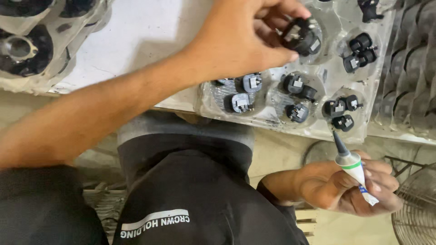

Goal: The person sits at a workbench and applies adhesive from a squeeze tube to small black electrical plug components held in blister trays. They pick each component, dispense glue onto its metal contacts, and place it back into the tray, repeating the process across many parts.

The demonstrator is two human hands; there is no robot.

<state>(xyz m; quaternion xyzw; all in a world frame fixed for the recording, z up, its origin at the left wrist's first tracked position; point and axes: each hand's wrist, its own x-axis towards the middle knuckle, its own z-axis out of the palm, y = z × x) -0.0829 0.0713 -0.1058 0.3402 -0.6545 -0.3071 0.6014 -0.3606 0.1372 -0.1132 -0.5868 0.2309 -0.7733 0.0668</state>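
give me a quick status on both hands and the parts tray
Left hand gripping a black part over the tray. Right hand holding a glue tube, nozzle up. Nothing between them.

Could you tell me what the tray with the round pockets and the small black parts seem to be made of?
The tray looks like thin clear moulded plastic: glossy and see-through. The small black parts look like matt plastic with pale metal inserts, though that is uncertain.

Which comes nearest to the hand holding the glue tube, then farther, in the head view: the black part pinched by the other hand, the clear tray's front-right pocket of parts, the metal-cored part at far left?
From the right hand:
1. Front-right pocket parts, just above.
2. Pinched black part, higher up, in the left hand.
3. Metal-cored part, far left.
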